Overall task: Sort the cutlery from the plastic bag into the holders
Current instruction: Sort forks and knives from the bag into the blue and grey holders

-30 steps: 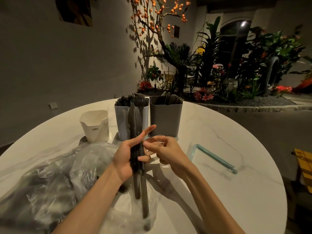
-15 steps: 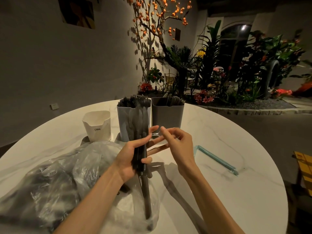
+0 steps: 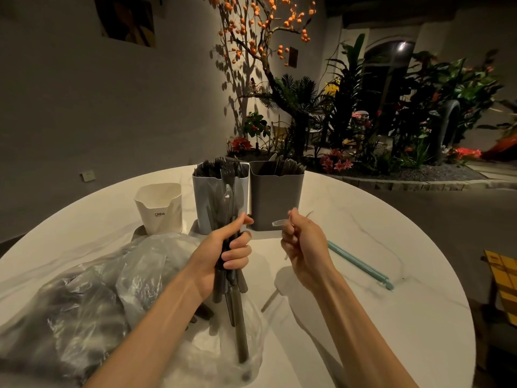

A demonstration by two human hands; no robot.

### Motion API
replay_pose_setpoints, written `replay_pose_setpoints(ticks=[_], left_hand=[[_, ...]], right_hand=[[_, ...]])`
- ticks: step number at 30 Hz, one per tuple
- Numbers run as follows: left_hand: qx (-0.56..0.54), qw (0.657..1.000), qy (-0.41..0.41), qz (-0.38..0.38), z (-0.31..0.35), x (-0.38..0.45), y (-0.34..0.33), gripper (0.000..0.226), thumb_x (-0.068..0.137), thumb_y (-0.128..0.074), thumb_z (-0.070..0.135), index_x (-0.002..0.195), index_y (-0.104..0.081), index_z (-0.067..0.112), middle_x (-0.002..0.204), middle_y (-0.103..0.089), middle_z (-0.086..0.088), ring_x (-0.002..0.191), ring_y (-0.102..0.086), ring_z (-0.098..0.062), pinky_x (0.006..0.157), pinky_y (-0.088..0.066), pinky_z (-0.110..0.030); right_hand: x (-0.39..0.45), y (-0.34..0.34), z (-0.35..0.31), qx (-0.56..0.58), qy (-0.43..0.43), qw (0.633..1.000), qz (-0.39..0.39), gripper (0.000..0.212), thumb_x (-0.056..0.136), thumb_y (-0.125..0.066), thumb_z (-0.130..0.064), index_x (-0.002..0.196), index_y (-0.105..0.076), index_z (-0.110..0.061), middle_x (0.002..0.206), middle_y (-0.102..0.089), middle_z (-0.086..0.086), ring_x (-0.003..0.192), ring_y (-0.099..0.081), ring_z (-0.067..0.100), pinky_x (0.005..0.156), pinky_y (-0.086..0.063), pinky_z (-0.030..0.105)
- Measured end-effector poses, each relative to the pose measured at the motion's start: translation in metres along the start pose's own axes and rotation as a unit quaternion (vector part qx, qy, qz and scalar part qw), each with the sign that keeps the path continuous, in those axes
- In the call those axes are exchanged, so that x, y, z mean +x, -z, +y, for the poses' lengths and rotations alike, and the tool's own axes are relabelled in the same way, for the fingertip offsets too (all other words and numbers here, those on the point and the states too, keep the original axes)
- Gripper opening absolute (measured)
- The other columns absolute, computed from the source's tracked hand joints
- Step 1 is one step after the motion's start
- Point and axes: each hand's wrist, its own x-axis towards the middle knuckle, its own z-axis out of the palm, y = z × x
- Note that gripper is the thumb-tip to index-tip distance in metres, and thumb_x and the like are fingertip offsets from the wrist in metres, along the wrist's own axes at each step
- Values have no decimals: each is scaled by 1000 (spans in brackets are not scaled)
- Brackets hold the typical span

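Observation:
My left hand grips an upright bundle of dark plastic cutlery, handles down over the clear plastic bag. My right hand is curled around a small clear plastic piece, held apart to the right of the bundle. Behind the hands stand a light grey holder full of dark forks, a dark grey holder with dark cutlery, and a white holder to the left whose contents are hidden.
A round white marble table carries everything. A teal strip lies on it to the right. More dark cutlery shows through the bag at the left. Plants and a wall stand beyond the far edge; a yellow object sits off the right rim.
My right hand has pulled away to the right from the bundle, holding the small clear piece. My left hand has closed fully around the bundle and lifted it slightly.

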Motion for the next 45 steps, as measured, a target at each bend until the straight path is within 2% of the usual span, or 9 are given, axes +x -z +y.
replay_pose_setpoints(ticks=[6,9,12,16,28,33,35,39,45], left_hand=[[49,999,4,-5,0,-1,-2,40,100,-52,38,68,-49,14,54,-38,2,35,-33,-4,34,-25,-14],[76,997,24,5,-1,-1,-4,41,97,-54,39,65,-48,14,49,-33,3,33,-32,-5,32,-26,-15],[71,997,30,-10,-1,-1,-5,38,97,-57,38,69,-52,12,47,-29,4,32,-30,-5,34,-25,-16],[58,996,-61,-19,9,-5,-14,35,98,-59,35,72,-52,14,51,-27,3,36,-30,-5,38,-23,-17],[344,893,-287,50,22,17,-56,31,94,-65,30,72,-61,8,50,-42,-5,40,-37,-17,45,-34,-29],[321,903,-278,67,8,23,-47,19,91,-69,22,110,-69,17,50,-43,-5,39,-36,-18,41,-33,-29],[325,908,-259,58,-1,22,-39,9,89,-70,23,95,-73,17,49,-45,-4,40,-38,-16,42,-35,-27],[347,909,-207,105,-22,18,-25,20,88,-75,27,70,-72,20,49,-46,-8,41,-41,-20,46,-39,-29],[329,913,-181,162,-29,22,-24,21,89,-73,25,84,-61,9,49,-45,2,42,-39,-10,41,-36,-19]], right_hand=[[-8,-7,-1,160,-62,984,-37,23,109,-39,-18,108,-53,-1,87,-72,16,69,-76,23,57,-61,30],[-4,0,0,201,-99,972,-66,23,108,-43,-26,96,-50,-8,64,-48,2,42,-50,6,37,-43,16],[-4,3,0,121,-105,981,-107,32,101,-51,-48,107,-53,-17,59,-24,-3,42,-23,5,37,-19,14],[-8,-1,3,-88,-20,989,-115,47,92,-61,-56,119,-65,-19,56,-27,-4,51,-20,10,53,-17,28],[-13,0,-1,-70,36,991,-106,45,92,-61,-53,114,-75,-16,56,-24,-3,52,-16,13,55,-14,32],[-14,3,-4,-72,63,990,-105,34,93,-61,-49,99,-79,-21,54,-24,-4,51,-17,12,52,-15,30],[-15,2,-4,-77,73,988,-109,35,94,-58,-51,85,-81,-26,53,-25,-4,50,-20,11,53,-17,29],[-16,0,-4,-119,98,984,-84,44,93,-55,-56,107,-77,-21,49,-38,-8,46,-28,6,49,-24,21],[-18,-3,-1,-168,184,965,-87,52,76,-74,-52,120,-65,-28,72,-72,-23,77,-65,-14,70,-45,11]])
